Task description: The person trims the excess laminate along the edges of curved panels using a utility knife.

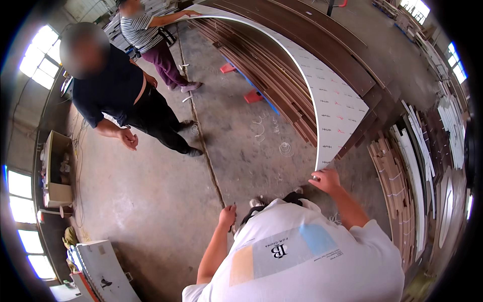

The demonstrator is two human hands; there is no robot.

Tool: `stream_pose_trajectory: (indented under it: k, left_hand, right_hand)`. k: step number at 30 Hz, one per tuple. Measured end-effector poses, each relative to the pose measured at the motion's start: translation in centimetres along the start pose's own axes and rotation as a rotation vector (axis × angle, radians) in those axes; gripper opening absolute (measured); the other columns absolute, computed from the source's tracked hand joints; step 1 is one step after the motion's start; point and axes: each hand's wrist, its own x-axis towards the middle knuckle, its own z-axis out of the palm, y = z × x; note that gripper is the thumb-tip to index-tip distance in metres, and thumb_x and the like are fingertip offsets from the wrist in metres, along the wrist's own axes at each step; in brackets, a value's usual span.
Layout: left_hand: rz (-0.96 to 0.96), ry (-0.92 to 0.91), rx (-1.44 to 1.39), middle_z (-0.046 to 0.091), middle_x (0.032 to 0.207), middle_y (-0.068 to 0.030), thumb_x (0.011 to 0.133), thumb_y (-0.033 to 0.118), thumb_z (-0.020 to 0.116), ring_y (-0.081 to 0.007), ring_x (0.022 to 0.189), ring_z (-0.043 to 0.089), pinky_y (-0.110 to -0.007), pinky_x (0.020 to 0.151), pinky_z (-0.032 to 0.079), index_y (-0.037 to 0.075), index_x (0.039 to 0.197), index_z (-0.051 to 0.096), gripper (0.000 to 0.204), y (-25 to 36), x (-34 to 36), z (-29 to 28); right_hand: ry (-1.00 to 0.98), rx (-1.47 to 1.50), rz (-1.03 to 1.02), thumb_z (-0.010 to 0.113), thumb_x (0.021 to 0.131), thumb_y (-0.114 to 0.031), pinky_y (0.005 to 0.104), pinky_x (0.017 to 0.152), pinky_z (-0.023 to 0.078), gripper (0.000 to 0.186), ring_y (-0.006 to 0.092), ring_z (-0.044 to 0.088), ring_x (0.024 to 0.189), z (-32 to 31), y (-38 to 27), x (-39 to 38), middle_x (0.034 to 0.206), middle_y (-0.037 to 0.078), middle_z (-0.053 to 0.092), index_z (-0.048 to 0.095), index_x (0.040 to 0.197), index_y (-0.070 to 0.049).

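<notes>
Right hand (326, 180) grips the near end of the bowed white sheet (334, 108) over brown planks (261, 68), left hand's (228, 216) hold unclear; steady support matching the co-worker's hand (190, 13) at the far end likely prevents kinking.

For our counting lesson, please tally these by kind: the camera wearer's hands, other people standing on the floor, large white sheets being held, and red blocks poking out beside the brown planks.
Wearer's hands: 2
Other people: 2
White sheet: 1
Red blocks: 2
Total: 7
</notes>
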Motion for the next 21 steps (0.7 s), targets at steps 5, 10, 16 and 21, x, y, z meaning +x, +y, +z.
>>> stream_pose_trajectory:
  k: [5, 10, 16, 21]
  left_hand:
    - [0.245, 0.162, 0.085, 0.069, 0.078, -0.0079, 0.102, 0.043, 0.059, -0.0194, 0.062, 0.064, -0.037, 0.056, 0.051, 0.006, 0.115, 0.072, 0.041, -0.4, 1.2, -1.0]
    - [0.103, 0.02, -0.028, 0.068, 0.078, -0.0068, 0.101, 0.043, 0.06, -0.0174, 0.062, 0.063, -0.035, 0.056, 0.05, 0.006, 0.118, 0.072, 0.042, 0.8, 1.9, -1.1]
    - [0.12, 0.005, -0.139, 0.063, 0.079, -0.0018, 0.101, 0.041, 0.065, -0.0119, 0.059, 0.056, -0.032, 0.053, 0.047, 0.005, 0.122, 0.068, 0.042, 5.4, 1.7, -1.0]
    - [0.143, 0.037, -0.072, 0.064, 0.079, -0.0037, 0.101, 0.043, 0.065, -0.0137, 0.061, 0.06, -0.032, 0.055, 0.049, 0.004, 0.119, 0.068, 0.043, 10.2, 1.3, -1.7]
  right_hand:
    - [0.135, 0.181, 0.518, 0.081, 0.084, -0.036, 0.041, 0.065, 0.056, 0.028, 0.0282, 0.071, 0.071, 0.5, -1.8, -1.3, 0.08, 0.006, 0.074, 0.078, 0.102, -0.016]
    - [0.318, 0.092, 0.717, 0.079, 0.087, -0.035, 0.0405, 0.071, 0.057, 0.028, 0.0279, 0.073, 0.075, 1.8, -0.8, -1.2, 0.083, 0.007, 0.075, 0.077, 0.106, -0.016]
    - [0.533, 0.135, 1.088, 0.073, 0.092, -0.04, 0.0428, 0.085, 0.056, 0.037, 0.033, 0.073, 0.095, 2.5, 5.1, 0.7, 0.101, 0.013, 0.076, 0.073, 0.11, -0.008]
    - [0.552, 0.181, 1.244, 0.066, 0.097, -0.049, 0.0423, 0.09, 0.054, 0.053, 0.0335, 0.07, 0.101, 7.3, 15.9, 0.5, 0.104, 0.016, 0.073, 0.067, 0.113, 0.002]
